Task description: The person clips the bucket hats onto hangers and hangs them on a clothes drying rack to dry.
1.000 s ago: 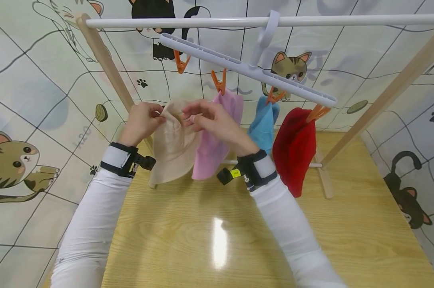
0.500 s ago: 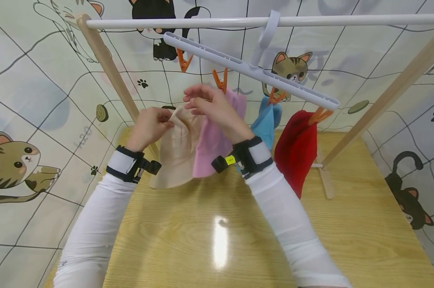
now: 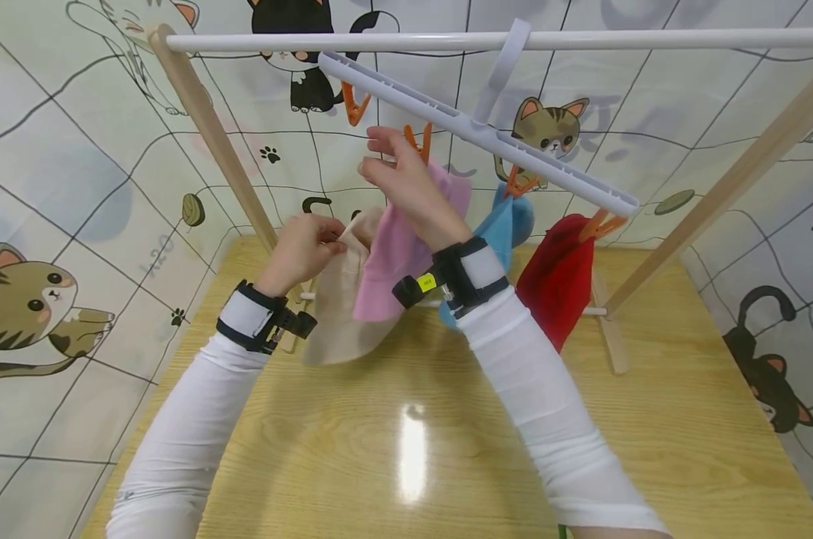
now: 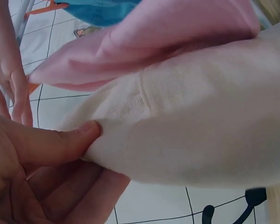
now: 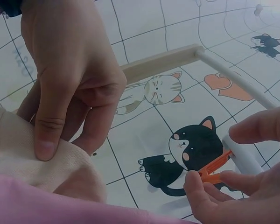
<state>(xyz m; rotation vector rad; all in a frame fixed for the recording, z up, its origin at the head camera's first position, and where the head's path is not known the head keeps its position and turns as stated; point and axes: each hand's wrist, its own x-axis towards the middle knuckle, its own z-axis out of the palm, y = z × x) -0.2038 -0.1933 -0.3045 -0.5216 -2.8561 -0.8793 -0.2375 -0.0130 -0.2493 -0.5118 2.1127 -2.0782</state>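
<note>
A beige cloth bucket hat [image 3: 342, 307] hangs from my left hand [image 3: 305, 251], whose thumb and fingers pinch its upper edge. In the left wrist view the thumb presses on the beige cloth [image 4: 191, 121]. My right hand [image 3: 413, 183] is raised in front of a pink hat [image 3: 393, 258], fingers apart and loosely bent, holding nothing. Just beyond its fingertips an orange clip [image 3: 355, 108] hangs at the left end of a pale hanger [image 3: 474, 127]. Another orange clip [image 3: 425, 138] grips the pink hat, partly hidden by the right hand.
Farther right on the hanger, a blue hat [image 3: 497, 224] and a red hat [image 3: 558, 273] hang from orange clips. The tilted hanger hooks over a white rod [image 3: 312, 43] between wooden posts [image 3: 211, 135]. Below lies a wooden table [image 3: 352, 442]; cat-patterned walls stand behind.
My right hand has risen from beside the beige hat toward the left-end clip. My left hand has shifted right and slightly down with the hat, now partly behind the pink one. The hanger tilts more.
</note>
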